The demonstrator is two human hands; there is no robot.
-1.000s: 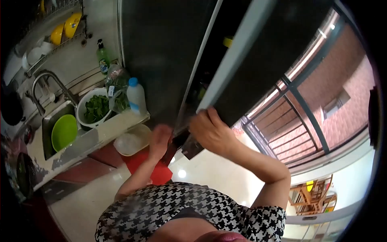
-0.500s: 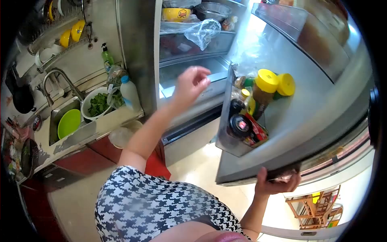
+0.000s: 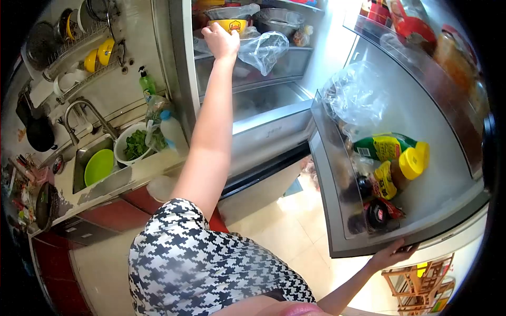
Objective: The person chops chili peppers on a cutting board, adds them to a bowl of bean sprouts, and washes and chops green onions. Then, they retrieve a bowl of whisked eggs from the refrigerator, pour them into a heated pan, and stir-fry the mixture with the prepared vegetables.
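Observation:
The fridge stands wide open. My left hand [image 3: 221, 41] reaches up to a fridge shelf [image 3: 274, 52] and touches the side of a yellow bowl [image 3: 232, 25]; whether it grips the bowl I cannot tell. A clear plastic bag [image 3: 263, 48] hangs over the shelf edge just right of that hand. My right hand [image 3: 391, 254] rests with spread fingers under the bottom edge of the open fridge door [image 3: 421, 158]. The door's lower bin holds yellow-capped bottles [image 3: 400, 163] and dark jars [image 3: 377, 213].
To the left is a counter with a sink [image 3: 79, 163], a green bowl [image 3: 99, 167] in it, a white bowl of greens [image 3: 134, 145], a white bottle [image 3: 171, 131] and a dish rack [image 3: 79, 47] above. Pale floor tiles [image 3: 284, 231] lie below the fridge.
The fridge door went from nearly shut to wide open. My left hand rose from mid-air up to the yellow bowl. My right hand stayed under the door's edge as it swung.

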